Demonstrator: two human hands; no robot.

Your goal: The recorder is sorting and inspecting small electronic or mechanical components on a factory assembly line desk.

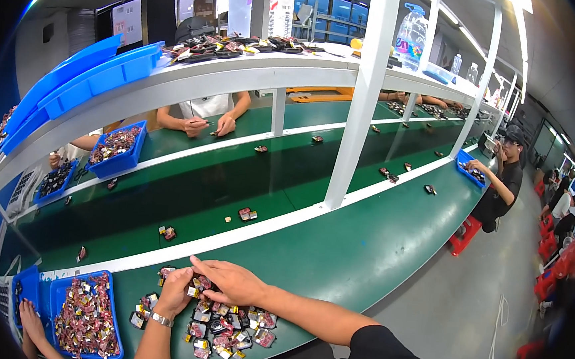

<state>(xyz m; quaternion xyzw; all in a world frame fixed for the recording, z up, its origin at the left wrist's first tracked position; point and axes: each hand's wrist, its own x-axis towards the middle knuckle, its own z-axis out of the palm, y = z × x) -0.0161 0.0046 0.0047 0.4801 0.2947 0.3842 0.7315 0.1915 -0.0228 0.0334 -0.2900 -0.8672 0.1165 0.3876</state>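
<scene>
My left hand (174, 293), with a metal-banded watch on its wrist, closes round the left side of a few small electronic parts (201, 284). My right hand (237, 284) cups the same parts from the right, its fingers reaching over their top. The parts are dark red with white and yellow tags; my fingers partly hide them. Just below both hands lies a pile of similar parts (229, 329) on the green bench (335, 263). A few more (144, 309) sit left of my left wrist.
A blue bin (117, 331) full of small red parts stands at left, beside another person's hand (32, 322). Beyond a white rail (257, 229), a dark green conveyor (286, 193) carries scattered parts. A white post (359, 111) and shelf (228, 72) rise ahead. Co-workers sit opposite and at right.
</scene>
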